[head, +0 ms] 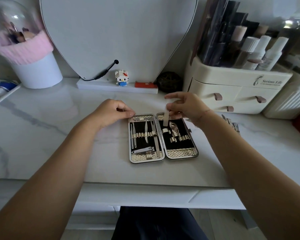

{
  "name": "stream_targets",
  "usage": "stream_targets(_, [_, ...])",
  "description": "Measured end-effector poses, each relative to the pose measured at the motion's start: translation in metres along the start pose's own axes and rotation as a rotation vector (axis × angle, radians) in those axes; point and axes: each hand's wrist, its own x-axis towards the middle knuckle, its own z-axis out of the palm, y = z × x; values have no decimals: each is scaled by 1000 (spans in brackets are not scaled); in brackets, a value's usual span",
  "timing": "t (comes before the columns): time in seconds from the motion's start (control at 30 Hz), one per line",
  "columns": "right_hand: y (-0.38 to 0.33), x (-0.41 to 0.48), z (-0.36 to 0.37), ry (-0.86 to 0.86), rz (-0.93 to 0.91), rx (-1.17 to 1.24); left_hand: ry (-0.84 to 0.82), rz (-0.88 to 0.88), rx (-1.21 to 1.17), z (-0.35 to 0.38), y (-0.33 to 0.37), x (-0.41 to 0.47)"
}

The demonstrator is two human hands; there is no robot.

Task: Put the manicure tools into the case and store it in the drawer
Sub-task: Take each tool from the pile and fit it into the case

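An open manicure case [182,154] lies flat on the marble desk, black inside with a gold-patterned rim. Its left half holds several steel tools and a nail clipper [143,150] under elastic loops. My right hand [185,106] pinches a flat pale nail file [166,116], holding it upright over the top of the case's right half, its lower end just above a loop. My left hand [111,110] rests with curled fingers on the case's upper left corner. More loose steel tools [232,124] lie on the desk to the right of the case.
A cream drawer organiser [232,94] with bottles stands at the back right. A heart-shaped mirror [118,32] is behind the case, with a small toy figure [122,77] and a red item [145,84] on its base. A white pot [38,71] sits back left. The desk's own drawer front [145,194] is below.
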Motion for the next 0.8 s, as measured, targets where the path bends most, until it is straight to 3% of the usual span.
stream_targets(0.1, [5,11,2,31,-34,-103,-4,-1,-5,-1,0,1])
stream_targets(0.3, [3,11,-1,-185,-21,-348,3,-3,7,1,0,2])
stream_targets(0.47, [2,8,2,-243,-54,-498,10,-10,13,1,0,2])
stream_targets(0.8, [5,-7,8,-170,-146,-759,16,-12,14,1,0,3])
